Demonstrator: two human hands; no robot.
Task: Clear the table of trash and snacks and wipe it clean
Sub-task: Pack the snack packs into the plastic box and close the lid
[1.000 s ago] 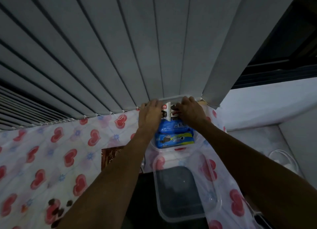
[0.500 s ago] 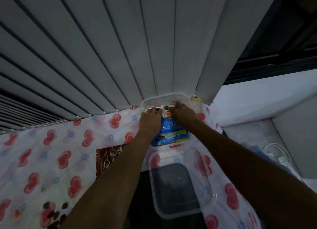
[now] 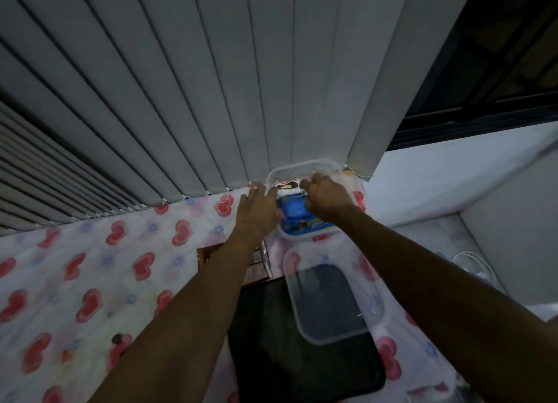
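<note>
A clear plastic container stands at the table's far edge against the blinds. Blue snack packs fill it, and a white and red pack lies at its far end. My left hand rests against the container's left rim with its fingers stretched forward. My right hand reaches into the container from the right, fingers curled down over the packs. The container's right half is hidden under that hand.
A clear lid lies nearer to me, partly on a black mat. The heart-print tablecloth covers the table. A brown printed item shows under my left forearm. Grey vertical blinds hang behind; white cables lie lower right.
The white and red pack that both hands held upright now lies flat inside the container. My right hand has moved over the packs, and my left has shifted to the left rim.
</note>
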